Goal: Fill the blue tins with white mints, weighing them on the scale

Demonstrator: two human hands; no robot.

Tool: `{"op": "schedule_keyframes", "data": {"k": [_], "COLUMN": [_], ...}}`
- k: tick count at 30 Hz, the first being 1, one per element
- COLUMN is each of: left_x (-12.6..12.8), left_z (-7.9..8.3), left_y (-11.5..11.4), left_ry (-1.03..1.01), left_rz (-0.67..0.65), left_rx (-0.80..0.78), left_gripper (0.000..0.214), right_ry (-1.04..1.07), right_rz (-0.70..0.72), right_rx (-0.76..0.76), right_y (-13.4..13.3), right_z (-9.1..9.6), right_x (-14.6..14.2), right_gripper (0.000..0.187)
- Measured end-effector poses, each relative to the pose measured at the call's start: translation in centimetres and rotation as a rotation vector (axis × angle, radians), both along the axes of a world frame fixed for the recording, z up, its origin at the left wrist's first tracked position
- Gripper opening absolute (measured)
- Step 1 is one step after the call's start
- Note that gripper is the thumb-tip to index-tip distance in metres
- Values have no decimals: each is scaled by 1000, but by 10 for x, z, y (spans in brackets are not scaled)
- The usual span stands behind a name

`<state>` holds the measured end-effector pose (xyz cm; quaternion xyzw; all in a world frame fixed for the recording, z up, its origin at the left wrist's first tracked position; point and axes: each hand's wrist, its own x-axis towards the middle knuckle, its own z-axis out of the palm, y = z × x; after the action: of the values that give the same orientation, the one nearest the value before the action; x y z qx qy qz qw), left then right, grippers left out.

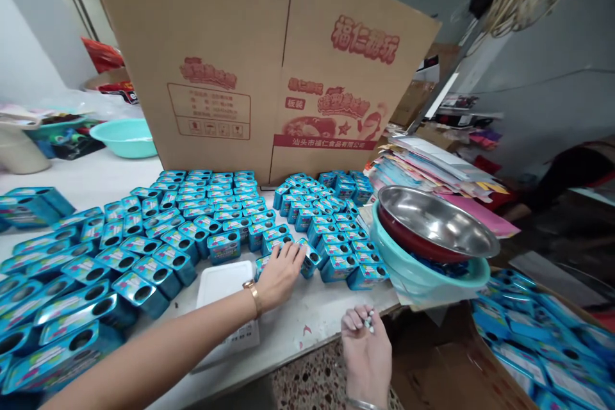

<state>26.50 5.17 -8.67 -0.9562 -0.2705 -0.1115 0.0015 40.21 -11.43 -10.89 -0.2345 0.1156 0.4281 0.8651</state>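
Observation:
Rows of small teal tins (202, 218) with round holes in their lids cover the white table (307, 320). My left hand (281, 275) reaches across the table, a gold bracelet on the wrist, with fingers curled over one teal tin (307, 259) at the front of the rows. My right hand (368, 349) is held palm up at the table's near edge, its fingers curled round a few small white pieces (369, 322). A flat white lid (223, 285) lies just left of my left hand.
A big printed cardboard box (269, 64) stands behind the tins. A steel bowl (435, 221) sits stacked in red and teal basins at right, with a paper stack (432, 166) behind. A carton of more tins (538, 346) stands low at right. A teal basin (125, 138) is far left.

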Motion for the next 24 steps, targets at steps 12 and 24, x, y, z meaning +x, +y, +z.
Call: {"op": "schedule_keyframes", "data": {"k": [12,24], "left_x": [31,-16], "left_z": [5,12], "left_y": [51,73], "left_ry": [-12,37], "left_rz": [-260,-436], "left_rx": [-7,-10], "left_gripper": [79,93], "right_ry": [-32,-63], "right_rz": [-23,1], "right_rx": [0,2], "right_y": [-6,-24], "right_z": [6,-41], "right_x": [1,35], "right_gripper": [15,26]}}
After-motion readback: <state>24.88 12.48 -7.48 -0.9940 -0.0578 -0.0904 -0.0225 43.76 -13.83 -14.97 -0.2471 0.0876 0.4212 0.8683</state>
